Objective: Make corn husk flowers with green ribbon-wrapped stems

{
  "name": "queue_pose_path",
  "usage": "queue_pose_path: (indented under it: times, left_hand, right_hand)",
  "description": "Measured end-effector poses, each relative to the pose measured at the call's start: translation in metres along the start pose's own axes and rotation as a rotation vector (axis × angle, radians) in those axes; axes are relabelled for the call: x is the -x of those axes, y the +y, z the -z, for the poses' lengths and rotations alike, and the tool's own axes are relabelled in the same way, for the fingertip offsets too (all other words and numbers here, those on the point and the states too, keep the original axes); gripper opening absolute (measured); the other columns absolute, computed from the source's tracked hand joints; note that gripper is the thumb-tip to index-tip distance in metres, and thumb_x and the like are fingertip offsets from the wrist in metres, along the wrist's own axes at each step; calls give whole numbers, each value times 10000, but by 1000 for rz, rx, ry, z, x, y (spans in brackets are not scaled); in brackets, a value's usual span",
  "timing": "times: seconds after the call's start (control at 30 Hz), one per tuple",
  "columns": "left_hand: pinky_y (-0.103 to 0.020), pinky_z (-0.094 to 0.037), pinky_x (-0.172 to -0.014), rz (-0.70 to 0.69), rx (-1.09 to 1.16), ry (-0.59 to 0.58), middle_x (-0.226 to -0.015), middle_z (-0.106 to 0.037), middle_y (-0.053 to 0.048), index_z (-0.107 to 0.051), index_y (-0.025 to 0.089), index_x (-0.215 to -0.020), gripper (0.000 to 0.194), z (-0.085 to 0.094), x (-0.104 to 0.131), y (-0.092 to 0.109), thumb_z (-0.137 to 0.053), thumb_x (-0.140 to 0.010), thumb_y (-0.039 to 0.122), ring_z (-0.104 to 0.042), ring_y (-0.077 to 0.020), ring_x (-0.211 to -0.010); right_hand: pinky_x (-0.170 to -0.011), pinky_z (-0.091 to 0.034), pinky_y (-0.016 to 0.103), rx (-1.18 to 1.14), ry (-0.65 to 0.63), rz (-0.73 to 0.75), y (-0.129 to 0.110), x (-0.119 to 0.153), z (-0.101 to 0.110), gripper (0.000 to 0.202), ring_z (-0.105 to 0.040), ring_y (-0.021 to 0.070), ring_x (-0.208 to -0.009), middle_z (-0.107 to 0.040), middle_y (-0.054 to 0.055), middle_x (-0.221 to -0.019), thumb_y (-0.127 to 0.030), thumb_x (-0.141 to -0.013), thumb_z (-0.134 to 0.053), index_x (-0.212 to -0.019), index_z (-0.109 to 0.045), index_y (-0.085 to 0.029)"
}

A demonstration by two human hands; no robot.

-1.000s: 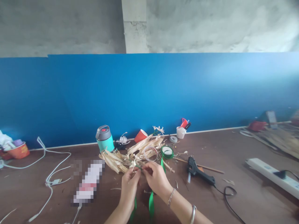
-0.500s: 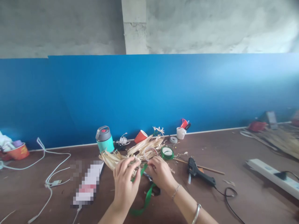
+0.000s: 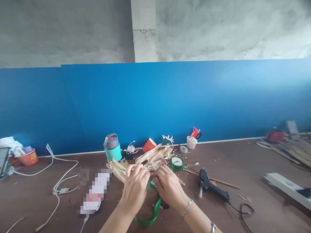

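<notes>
My left hand (image 3: 136,185) is closed, its fingers bent together over the edge of a pile of dried pale husks (image 3: 155,154). Close beside it, my right hand (image 3: 167,185) has its fingers curled in a pinch. A green ribbon (image 3: 148,222) comes from between the two hands and loops down over the table. What the fingertips grip is hidden. Partly under my right hand lie dark-handled scissors (image 3: 165,204). Just behind the hands are a thin pale ring (image 3: 159,158) and a roll of green tape (image 3: 177,163).
A black glue gun (image 3: 213,186) and a thin stick (image 3: 224,183) lie to the right, near a white power strip (image 3: 286,187). A teal flask (image 3: 113,150), an orange cup (image 3: 149,145) and a white cup (image 3: 191,142) stand behind. At left are a phone (image 3: 96,194) and white cables (image 3: 57,184).
My left hand's fingers have closed and turned down, nearer my right hand. The green ribbon's loop has shifted. The whole view has moved slightly left and up.
</notes>
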State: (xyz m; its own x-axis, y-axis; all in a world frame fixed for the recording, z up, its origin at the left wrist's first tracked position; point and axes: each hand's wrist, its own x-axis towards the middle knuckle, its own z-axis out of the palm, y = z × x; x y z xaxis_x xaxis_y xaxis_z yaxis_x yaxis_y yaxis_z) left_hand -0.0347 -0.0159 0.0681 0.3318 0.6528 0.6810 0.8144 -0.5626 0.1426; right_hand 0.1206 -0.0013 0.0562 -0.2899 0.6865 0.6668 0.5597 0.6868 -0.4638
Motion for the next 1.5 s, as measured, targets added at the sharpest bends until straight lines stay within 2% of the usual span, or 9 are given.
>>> queue_pose_path:
  times: [0.23, 0.33, 0.5, 0.7, 0.87, 0.97, 1.13, 1.37, 1.5]
  left_hand:
    - [-428, -394, -836, 330, 272, 64, -755, -691, -39, -650, 200, -716, 100, 0, -28, -12, -573, -776, 181, -622, -237, -805]
    - [-396, -436, -784, 375, 309, 101, -765, -686, -51, -648, 193, -719, 118, -5, -33, -16, -552, -786, 213, -636, -233, -777]
    - [-426, -399, -812, 354, 275, 170, -748, -683, -41, -648, 208, -746, 131, -8, -30, -20, -546, -814, 253, -620, -242, -781]
    - [-443, -350, -835, 289, 156, 222, -729, -678, -31, -620, 210, -743, 145, -10, -27, -26, -512, -840, 208, -593, -231, -774]
    - [-442, -363, -832, 319, 200, 199, -715, -676, -29, -607, 205, -724, 119, -11, -29, -27, -534, -812, 169, -600, -225, -751]
    - [-444, -377, -826, 324, 232, 184, -720, -682, -33, -621, 201, -729, 123, -11, -29, -25, -535, -814, 179, -607, -227, -748]
    - [-441, -416, -817, 427, 332, 90, -732, -693, -53, -665, 193, -718, 136, -6, -33, -22, -552, -786, 225, -620, -251, -778]
    - [-283, -459, -613, 677, 784, -200, -722, -704, -48, -695, 141, -858, 256, 1, -36, -33, -509, -800, 307, -628, -200, -672]
    - [-266, -447, -605, 686, 807, -287, -706, -705, -41, -719, 130, -831, 291, 2, -34, -37, -518, -797, 337, -625, -198, -669]
  right_hand:
    - [-616, -488, 252, -451, 43, -411, 2, -20, -6, 264, -627, 180, -746, -677, 64, -871, -232, -742, -598, -996, -610, -156]
    - [-566, -437, 242, -389, 40, -403, 0, -32, -5, 109, -575, 161, -632, -650, 30, -685, -237, -741, -586, -736, -655, -152]
    - [-511, -354, 225, -309, 23, -370, -4, -46, 1, 202, -470, 127, -535, -531, -10, -524, -205, -727, -580, -533, -602, -154]
    - [-564, -401, 237, -309, 5, -326, 0, -49, -8, 205, -518, 147, -573, -584, 11, -558, -200, -743, -567, -553, -637, -164]
    - [-724, -459, 291, -366, 67, -285, 9, -49, -17, 170, -612, 207, -793, -685, 69, -854, -188, -731, -608, -874, -701, -176]
    - [-690, -456, 281, -386, 81, -327, 9, -48, -18, 88, -605, 194, -738, -677, 46, -763, -208, -753, -607, -777, -688, -181]
    - [-587, -408, 241, -331, 61, -357, 5, -47, -14, 156, -542, 157, -637, -607, 10, -643, -217, -789, -558, -655, -624, -173]
    - [-500, -323, 215, -367, -55, -412, 4, -50, -9, 206, -423, 116, -531, -488, -31, -534, -252, -790, -519, -612, -566, -161]
    - [-511, -346, 212, -387, -99, -404, 4, -50, -8, 202, -444, 114, -534, -518, -24, -552, -249, -782, -514, -610, -569, -159]
